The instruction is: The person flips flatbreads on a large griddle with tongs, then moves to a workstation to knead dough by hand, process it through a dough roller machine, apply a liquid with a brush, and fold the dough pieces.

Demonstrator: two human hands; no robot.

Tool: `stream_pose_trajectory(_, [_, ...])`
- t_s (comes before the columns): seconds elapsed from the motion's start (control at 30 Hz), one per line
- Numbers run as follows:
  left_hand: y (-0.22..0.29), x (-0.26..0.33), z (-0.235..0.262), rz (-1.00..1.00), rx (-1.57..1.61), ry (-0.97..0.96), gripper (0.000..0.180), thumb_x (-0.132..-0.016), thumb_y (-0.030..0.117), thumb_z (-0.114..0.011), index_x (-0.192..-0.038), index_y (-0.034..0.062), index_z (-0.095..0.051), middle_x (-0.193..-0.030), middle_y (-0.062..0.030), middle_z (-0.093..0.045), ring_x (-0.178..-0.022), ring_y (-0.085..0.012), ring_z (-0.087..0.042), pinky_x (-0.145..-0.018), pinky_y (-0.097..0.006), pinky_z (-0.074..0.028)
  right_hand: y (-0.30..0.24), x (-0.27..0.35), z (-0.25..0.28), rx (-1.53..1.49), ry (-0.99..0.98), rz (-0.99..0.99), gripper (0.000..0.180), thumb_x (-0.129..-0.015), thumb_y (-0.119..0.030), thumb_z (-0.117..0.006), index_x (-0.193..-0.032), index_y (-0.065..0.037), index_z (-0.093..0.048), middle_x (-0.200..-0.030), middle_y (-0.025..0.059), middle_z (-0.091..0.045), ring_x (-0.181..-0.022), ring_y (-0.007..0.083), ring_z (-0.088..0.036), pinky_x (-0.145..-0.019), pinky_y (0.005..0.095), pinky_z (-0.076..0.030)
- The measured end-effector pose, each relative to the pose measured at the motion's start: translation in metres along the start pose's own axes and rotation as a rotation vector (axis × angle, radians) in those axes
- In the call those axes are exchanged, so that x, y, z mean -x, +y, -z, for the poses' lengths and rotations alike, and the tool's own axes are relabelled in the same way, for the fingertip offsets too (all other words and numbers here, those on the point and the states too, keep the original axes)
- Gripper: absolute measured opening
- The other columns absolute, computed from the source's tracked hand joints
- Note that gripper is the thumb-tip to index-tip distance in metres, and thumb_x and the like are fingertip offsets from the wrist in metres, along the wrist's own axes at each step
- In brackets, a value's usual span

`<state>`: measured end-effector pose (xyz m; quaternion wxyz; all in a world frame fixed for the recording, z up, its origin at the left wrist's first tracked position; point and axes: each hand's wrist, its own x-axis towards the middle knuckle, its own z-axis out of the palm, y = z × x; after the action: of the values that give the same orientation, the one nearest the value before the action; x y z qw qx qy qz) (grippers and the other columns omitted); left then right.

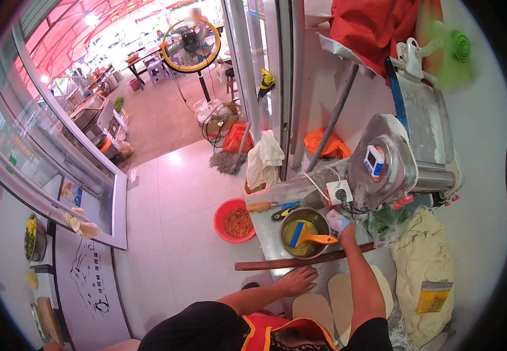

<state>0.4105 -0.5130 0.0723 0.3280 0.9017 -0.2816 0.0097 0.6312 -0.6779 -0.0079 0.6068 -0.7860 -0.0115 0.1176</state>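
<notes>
My left hand lies palm down by the table's near edge, fingers stretched out, just below a long dark-red rolling pin. At the right rim of a metal pot, my right hand is closed on a small white and pink packet; its fingers are partly hidden. In the pot are yellowish oil and a flat brush with a blue band. The brush's orange handle reaches over the rim towards my right hand. Flat pale dough pieces lie near my forearms.
A large dough slab with a yellow packet on it lies right. Behind the pot stand a power strip, a scale and a metal machine. A red basin of brown bits is left; a fan stands outside.
</notes>
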Motion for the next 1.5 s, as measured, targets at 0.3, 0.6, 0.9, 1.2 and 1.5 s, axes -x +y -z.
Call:
stream_pose_trajectory(0.3, [-0.002, 0.006, 0.003, 0.036, 0.006, -0.01, 0.034, -0.081, 0.027, -0.052, -0.106, 0.0039, -0.047, -0.111, -0.0117, -0.047, -0.105, -0.0272, -0.043, -0.092, -0.037, -0.035, -0.078, 0.04, -0.019, 1.022, -0.046, 0.32, 0.01, -0.072, -0.01, -0.055, -0.076, -0.003, -0.06, -0.076, 0.0169, -0.06, -0.07, 0.0305, -0.059, -0.062, 0.0395, -0.047])
stream_pose_trajectory(0.6, [-0.001, 0.003, -0.001, 0.006, -0.029, 0.021, 0.033, -0.082, 0.027, -0.05, -0.104, 0.0037, -0.047, -0.111, -0.0113, -0.046, -0.106, -0.0265, -0.042, -0.091, -0.036, -0.035, -0.139, 0.072, 0.0, 1.111, -0.111, 0.071, 0.01, -0.072, -0.006, -0.054, -0.077, -0.002, -0.062, -0.084, 0.0198, -0.059, -0.084, 0.0334, -0.058, -0.071, 0.0368, -0.048])
stream_pose_trajectory(0.9, [0.0, 0.002, 0.004, 0.002, -0.01, 0.017, 0.031, -0.081, 0.026, -0.051, -0.104, 0.0039, -0.047, -0.109, -0.0113, -0.046, -0.104, -0.0268, -0.042, -0.09, -0.037, -0.035, -0.096, 0.061, 0.003, 0.916, -0.214, 0.531, 0.009, -0.067, -0.008, -0.058, -0.076, -0.005, -0.058, -0.078, 0.0173, -0.056, -0.075, 0.0337, -0.055, -0.065, 0.0373, -0.045])
stream_pose_trajectory(1.2, [0.0, 0.001, 0.002, -0.017, -0.017, 0.026, 0.031, -0.081, 0.025, -0.051, -0.103, 0.0035, -0.047, -0.107, -0.0115, -0.048, -0.102, -0.0271, -0.044, -0.089, -0.036, -0.036, -0.113, 0.056, -0.002, 0.774, -0.191, 0.768, 0.013, -0.066, -0.01, -0.058, -0.077, -0.006, -0.055, -0.078, 0.0147, -0.054, -0.071, 0.0314, -0.052, -0.062, 0.0365, -0.042])
stream_pose_trajectory(1.5, [-0.002, 0.004, -0.001, -0.031, -0.03, 0.065, 0.032, -0.079, 0.024, -0.054, -0.102, 0.0024, -0.05, -0.107, -0.0132, -0.049, -0.101, -0.0282, -0.046, -0.089, -0.037, -0.037, -0.05, 0.05, -0.001, 0.226, -0.06, 0.243, 0.01, -0.076, -0.013, -0.056, -0.084, -0.008, -0.055, -0.076, 0.0016, -0.055, -0.069, 0.0122, -0.051, -0.062, 0.0264, -0.043])
